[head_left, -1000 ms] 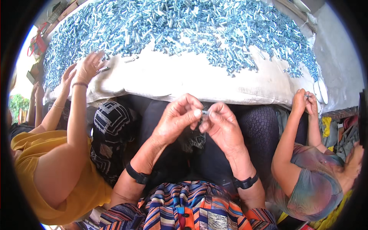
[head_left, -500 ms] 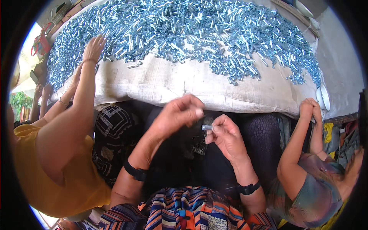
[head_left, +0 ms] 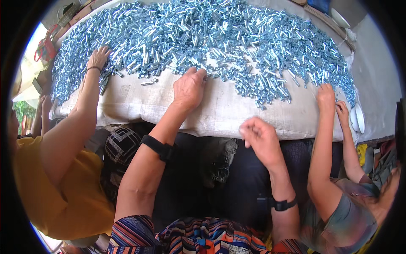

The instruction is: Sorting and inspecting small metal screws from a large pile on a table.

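Note:
My left hand (head_left: 189, 88) reaches to the near edge of a wide heap of small shiny metal tubes (head_left: 169, 38). Its fingers are curled down at the pieces and closed; whatever they hold is hidden under the hand. Above the near edge of the pale cloth cover (head_left: 156, 95), my right hand (head_left: 263, 139) hangs in the air, its fingers bent in towards the thumb. No tube shows in it, and I cannot make out whether something small is between the fingertips. Below, between my knees, lies an opening of pale sacking (head_left: 224, 161) with shiny bits in it.
At the left, a person in a yellow top has a hand (head_left: 98, 58) on the heap. Another person's hands (head_left: 326, 97) work at its right edge. A stray tube (head_left: 149, 82) lies before the heap. White dishes (head_left: 357, 118) stand at the right corner.
My left hand has moved forward from over my lap to the heap. The right hand has risen a little to the right, and the tube it held no longer shows. The right neighbour's hands reached forward.

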The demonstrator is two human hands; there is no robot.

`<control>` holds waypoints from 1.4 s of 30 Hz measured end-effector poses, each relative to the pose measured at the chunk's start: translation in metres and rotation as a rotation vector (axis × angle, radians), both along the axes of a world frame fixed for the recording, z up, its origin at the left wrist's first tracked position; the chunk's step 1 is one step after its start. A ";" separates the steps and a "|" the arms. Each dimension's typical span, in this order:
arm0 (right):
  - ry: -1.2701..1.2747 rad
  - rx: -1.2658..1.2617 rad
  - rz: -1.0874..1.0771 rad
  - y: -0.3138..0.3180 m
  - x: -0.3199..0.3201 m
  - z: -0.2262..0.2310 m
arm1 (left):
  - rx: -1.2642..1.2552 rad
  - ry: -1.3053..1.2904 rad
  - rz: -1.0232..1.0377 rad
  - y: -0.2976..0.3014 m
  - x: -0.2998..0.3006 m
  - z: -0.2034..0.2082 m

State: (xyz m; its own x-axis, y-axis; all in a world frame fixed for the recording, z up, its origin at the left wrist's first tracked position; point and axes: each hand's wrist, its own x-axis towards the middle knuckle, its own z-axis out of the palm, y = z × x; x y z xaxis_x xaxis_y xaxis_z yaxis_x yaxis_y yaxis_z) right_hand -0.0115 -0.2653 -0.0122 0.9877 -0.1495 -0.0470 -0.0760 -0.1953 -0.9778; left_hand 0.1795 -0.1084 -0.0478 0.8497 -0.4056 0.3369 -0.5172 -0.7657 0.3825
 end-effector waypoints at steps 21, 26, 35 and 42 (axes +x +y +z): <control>-0.249 -0.979 -0.086 0.031 0.153 -0.012 | -0.947 0.779 -0.096 0.048 -0.060 0.021; 0.052 0.141 0.069 0.027 0.075 0.007 | -1.114 0.961 -0.185 0.056 -0.084 0.034; 0.043 0.343 0.186 0.029 -0.004 -0.002 | -1.120 1.159 -0.361 0.040 -0.131 0.030; -0.071 0.704 -0.119 0.027 -0.019 -0.010 | -1.154 1.189 -0.329 0.037 -0.144 0.034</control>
State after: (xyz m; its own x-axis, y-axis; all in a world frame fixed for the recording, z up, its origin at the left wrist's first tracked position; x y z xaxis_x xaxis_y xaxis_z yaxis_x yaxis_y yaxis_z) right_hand -0.0304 -0.2385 -0.0222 0.9707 -0.2144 -0.1083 0.0109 0.4897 -0.8718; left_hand 0.0355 -0.0711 -0.0136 0.7683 -0.6209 -0.1556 0.3791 0.2455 0.8922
